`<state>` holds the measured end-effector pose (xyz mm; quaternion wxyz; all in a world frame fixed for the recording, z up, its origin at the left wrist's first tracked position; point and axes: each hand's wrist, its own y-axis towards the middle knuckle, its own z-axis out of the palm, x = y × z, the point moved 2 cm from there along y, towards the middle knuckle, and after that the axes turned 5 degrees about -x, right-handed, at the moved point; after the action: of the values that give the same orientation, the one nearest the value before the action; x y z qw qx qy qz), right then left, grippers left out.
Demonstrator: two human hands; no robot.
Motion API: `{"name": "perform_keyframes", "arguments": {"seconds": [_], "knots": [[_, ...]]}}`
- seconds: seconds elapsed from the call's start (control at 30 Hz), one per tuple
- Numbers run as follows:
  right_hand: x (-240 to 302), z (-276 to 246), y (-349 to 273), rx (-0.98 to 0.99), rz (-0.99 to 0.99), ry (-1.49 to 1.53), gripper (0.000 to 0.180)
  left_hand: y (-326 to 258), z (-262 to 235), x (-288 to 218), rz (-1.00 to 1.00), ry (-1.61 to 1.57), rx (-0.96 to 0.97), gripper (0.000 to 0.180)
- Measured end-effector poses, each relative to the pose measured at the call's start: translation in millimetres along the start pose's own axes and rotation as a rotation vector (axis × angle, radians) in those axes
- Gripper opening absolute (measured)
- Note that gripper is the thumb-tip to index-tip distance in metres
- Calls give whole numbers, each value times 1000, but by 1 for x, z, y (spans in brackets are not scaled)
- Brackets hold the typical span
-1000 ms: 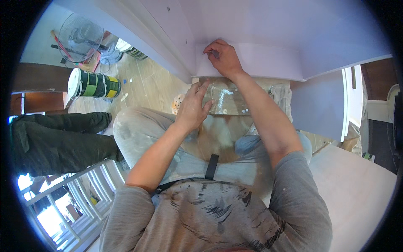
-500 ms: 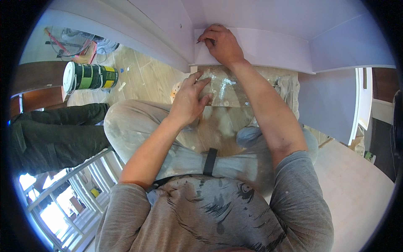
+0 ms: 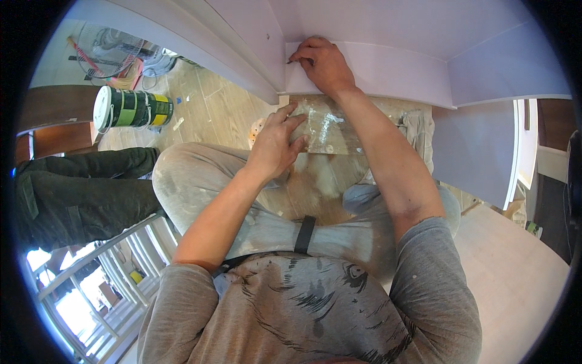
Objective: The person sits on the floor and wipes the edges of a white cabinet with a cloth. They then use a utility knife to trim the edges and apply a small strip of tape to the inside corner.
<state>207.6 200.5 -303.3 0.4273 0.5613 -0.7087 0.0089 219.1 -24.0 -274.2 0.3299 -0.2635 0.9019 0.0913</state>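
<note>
My right hand is at the inner left corner of a pale cabinet, its thumb and fingers pinched together against the low back strip. A tiny dark tip pokes out from the pinch, too small to name. Nearer to me, my left hand hovers with its fingers apart and holds nothing. Beside it lies a stained, glossy board or sheet with white smears, on the wood-look floor. Part of an orange-spotted item shows behind my left hand.
The cabinet's side panel rises at the left, and another panel stands at the right. A dark green bucket lies at the far left near a wire fan guard. Another person's dark trousers and a white ladder are left of me.
The whole view has shifted slightly. My right hand keeps its pinch at the cabinet corner, and my left hand stays spread in nearly the same place.
</note>
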Motion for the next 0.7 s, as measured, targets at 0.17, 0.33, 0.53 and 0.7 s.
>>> {"name": "perform_keyframes", "arguments": {"seconds": [0.17,0.33,0.53,0.7], "knots": [[0,1,0,0,-15,-8,21,0,1,0,28,25,-19,49],[1,2,-1,-9,-28,-23,20,-1,1,1,40,21,-27,49],[1,0,-2,-18,-19,-19,20,-1,1,1,45,20,-27,49],[1,0,-2,6,-5,-11,21,0,0,1,-5,7,20,49]]}}
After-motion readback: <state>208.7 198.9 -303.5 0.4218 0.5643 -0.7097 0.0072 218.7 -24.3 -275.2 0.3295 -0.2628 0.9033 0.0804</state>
